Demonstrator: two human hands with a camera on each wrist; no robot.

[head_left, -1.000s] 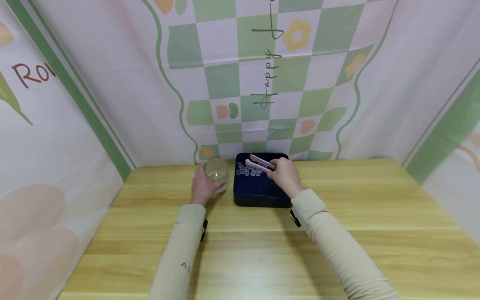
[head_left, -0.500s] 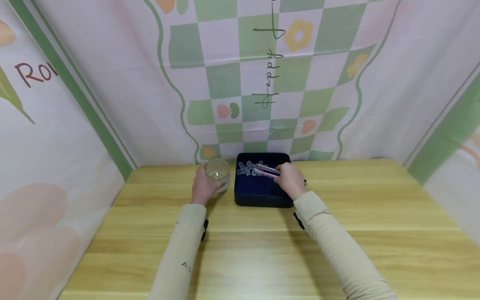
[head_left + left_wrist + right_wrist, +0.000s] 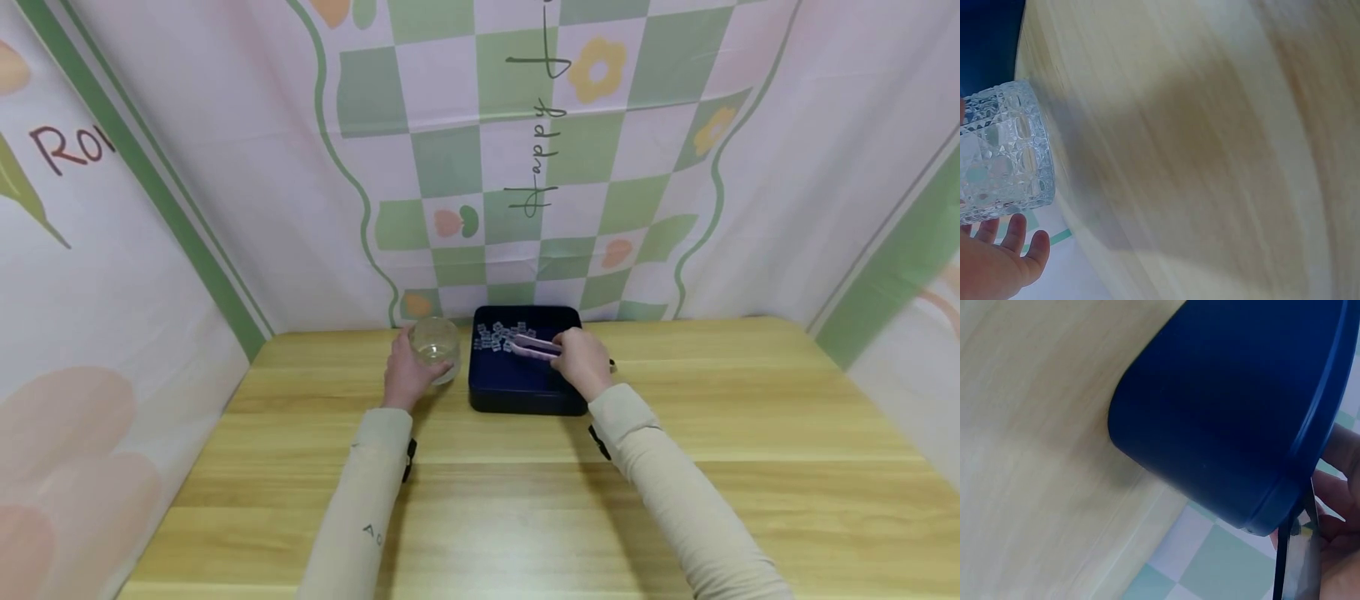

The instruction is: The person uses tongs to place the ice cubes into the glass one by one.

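My left hand grips a clear glass tumbler, thumb across its near side. The left wrist view shows the patterned wall of the tumbler, with several fingers below it. My right hand holds pink tongs over a dark blue tray. Their tips, close together, reach small translucent blocky pieces heaped in the tray's far left part. Whether a piece is between the tips is too small to tell. In the right wrist view the tray's wall hides much of the work.
The tumbler stands just left of the tray, both near the back edge of a wooden table. Behind them hangs a printed checkered cloth. A dark reflective strip shows beside the right hand in the right wrist view.
The right hand has shifted slightly right and toward me, and the tongs' arms, spread apart before, have come together among the pieces. The left hand and tumbler stay put.
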